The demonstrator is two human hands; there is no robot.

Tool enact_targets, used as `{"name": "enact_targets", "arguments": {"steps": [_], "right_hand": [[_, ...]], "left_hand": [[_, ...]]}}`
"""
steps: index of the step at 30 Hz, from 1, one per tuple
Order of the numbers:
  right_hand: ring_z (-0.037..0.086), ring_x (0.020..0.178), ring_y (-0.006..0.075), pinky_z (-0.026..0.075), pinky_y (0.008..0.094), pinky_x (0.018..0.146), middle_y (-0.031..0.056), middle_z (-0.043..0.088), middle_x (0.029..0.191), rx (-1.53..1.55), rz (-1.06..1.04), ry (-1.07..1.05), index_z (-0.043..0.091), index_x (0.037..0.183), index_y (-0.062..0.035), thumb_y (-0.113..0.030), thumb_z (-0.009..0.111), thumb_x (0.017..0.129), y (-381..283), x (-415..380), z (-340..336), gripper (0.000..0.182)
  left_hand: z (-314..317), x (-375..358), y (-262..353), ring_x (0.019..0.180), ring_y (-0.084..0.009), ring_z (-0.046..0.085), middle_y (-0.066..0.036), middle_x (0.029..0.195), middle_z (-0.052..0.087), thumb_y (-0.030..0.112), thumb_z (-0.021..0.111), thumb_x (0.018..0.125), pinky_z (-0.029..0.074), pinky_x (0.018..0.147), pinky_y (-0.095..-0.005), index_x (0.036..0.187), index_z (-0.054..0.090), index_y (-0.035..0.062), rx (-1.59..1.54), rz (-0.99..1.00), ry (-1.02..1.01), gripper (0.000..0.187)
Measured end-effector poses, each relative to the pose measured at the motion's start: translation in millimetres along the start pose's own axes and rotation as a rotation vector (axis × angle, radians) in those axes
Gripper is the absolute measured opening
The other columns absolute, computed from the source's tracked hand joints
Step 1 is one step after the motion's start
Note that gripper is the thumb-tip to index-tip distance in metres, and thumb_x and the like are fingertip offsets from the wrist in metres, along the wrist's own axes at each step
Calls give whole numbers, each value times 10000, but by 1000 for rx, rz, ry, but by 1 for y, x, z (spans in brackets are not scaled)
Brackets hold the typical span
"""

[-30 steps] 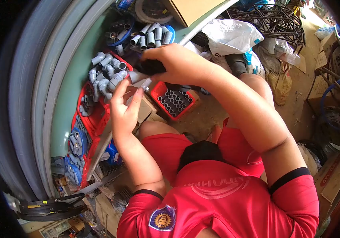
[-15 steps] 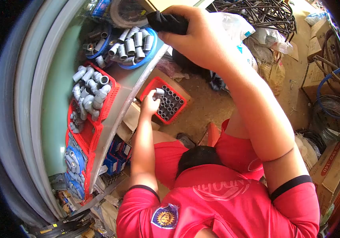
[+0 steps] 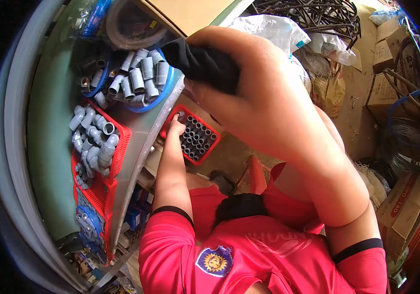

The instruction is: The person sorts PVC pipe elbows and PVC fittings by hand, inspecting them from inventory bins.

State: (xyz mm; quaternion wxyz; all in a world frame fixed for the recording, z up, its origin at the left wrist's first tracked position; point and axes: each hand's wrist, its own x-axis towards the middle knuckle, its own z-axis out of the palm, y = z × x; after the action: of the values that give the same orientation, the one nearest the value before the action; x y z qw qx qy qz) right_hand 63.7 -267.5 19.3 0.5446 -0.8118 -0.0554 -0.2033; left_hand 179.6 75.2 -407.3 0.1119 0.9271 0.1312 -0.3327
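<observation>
My left hand (image 3: 176,127) reaches down into a red plastic basket (image 3: 212,149), its fingers at a grey PVC pipe fitting (image 3: 181,115) in the basket's upper left corner. Rows of grey pipe fittings (image 3: 196,137) stand on end beside it, their round openings facing up. Close to the camera, my right hand (image 3: 254,73) is closed around a bunched black cloth (image 3: 202,63). The cloth's exact shape is hidden by the fingers.
On the glass counter (image 3: 144,125) at left are a blue-rimmed basin (image 3: 170,83) of grey couplings and red baskets (image 3: 121,152) of elbow fittings. A cardboard box (image 3: 190,14) stands at the top. Plastic bags (image 3: 268,32), wire coils and cartons (image 3: 406,206) line the right side.
My left hand has lowered the fitting from above the basket into its upper left corner. My right hand, still gripping the black cloth, now appears larger and lower in view. The camera has shifted.
</observation>
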Motion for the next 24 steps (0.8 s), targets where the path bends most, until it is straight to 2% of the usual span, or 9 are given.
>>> {"name": "enact_targets", "arguments": {"steps": [4, 5, 8, 12, 15, 17, 20, 23, 24], "right_hand": [[675, 854, 423, 552, 469, 761, 243, 681, 835, 56, 46, -25, 669, 1015, 5, -72, 682, 729, 0, -2, 0, 297], [673, 851, 426, 550, 473, 755, 242, 679, 827, 74, 48, -24, 668, 999, 6, -69, 681, 726, 1, -2, 1, 283], [668, 846, 432, 547, 481, 748, 241, 675, 817, 84, 34, -42, 667, 983, 5, -65, 679, 720, 4, -3, 4, 272], [666, 850, 434, 547, 485, 759, 241, 678, 825, 68, 30, -72, 672, 999, 1, -64, 679, 715, 2, -3, 5, 291], [666, 857, 433, 546, 488, 772, 242, 680, 835, 41, 6, -57, 676, 1006, 1, -70, 684, 713, 2, -4, 10, 301], [666, 863, 432, 545, 490, 781, 244, 681, 843, 41, 23, -73, 678, 1013, 1, -77, 688, 714, 1, -3, 12, 309], [668, 875, 427, 545, 489, 788, 245, 684, 857, 21, 26, -78, 681, 1034, -2, -93, 697, 717, 2, -3, 15, 331], [689, 861, 371, 537, 394, 761, 220, 688, 902, -56, 70, -156, 652, 1091, 4, -130, 723, 796, 0, 0, 16, 332], [685, 859, 378, 536, 397, 760, 225, 686, 896, -60, 70, -143, 653, 1091, 9, -138, 719, 803, 0, 2, 18, 330]], "left_hand": [[8, -12, 16, 1412, -368, 397, -197, 1548, 370, 45, 574, 783, 361, 1153, -445, 1537, 314, 315, 117, -57, -16, 842], [7, -21, 21, 1425, -377, 373, -226, 1564, 323, 51, 580, 788, 350, 1162, -437, 1531, 335, 305, 106, -61, -5, 823], [66, 55, -23, 1424, -385, 371, -251, 1552, 331, 66, 582, 800, 341, 1167, -437, 1523, 361, 306, 90, 77, 68, 793], [55, 38, -10, 1370, -387, 444, -267, 1450, 469, 38, 581, 801, 348, 1159, -444, 1508, 404, 297, 117, 81, 25, 773], [24, -8, 21, 1334, -395, 483, -251, 1413, 517, 19, 579, 796, 370, 1142, -434, 1486, 448, 275, 148, 22, 4, 747], [45, 24, 0, 1317, -390, 502, -246, 1400, 531, 20, 577, 798, 392, 1124, -430, 1471, 471, 260, 111, 94, 47, 723], [45, 31, -6, 1290, -383, 529, -240, 1377, 553, 19, 576, 799, 418, 1099, -430, 1455, 493, 245, 73, 138, 71, 699], [30, 11, -1, 1263, -376, 554, -234, 1353, 575, 18, 576, 801, 442, 1073, -432, 1442, 509, 235, 47, 145, 71, 680], [26, 4, -1, 1254, -373, 562, -232, 1345, 582, 18, 576, 801, 449, 1065, -433, 1437, 514, 231, 37, 144, 73, 674]]}}
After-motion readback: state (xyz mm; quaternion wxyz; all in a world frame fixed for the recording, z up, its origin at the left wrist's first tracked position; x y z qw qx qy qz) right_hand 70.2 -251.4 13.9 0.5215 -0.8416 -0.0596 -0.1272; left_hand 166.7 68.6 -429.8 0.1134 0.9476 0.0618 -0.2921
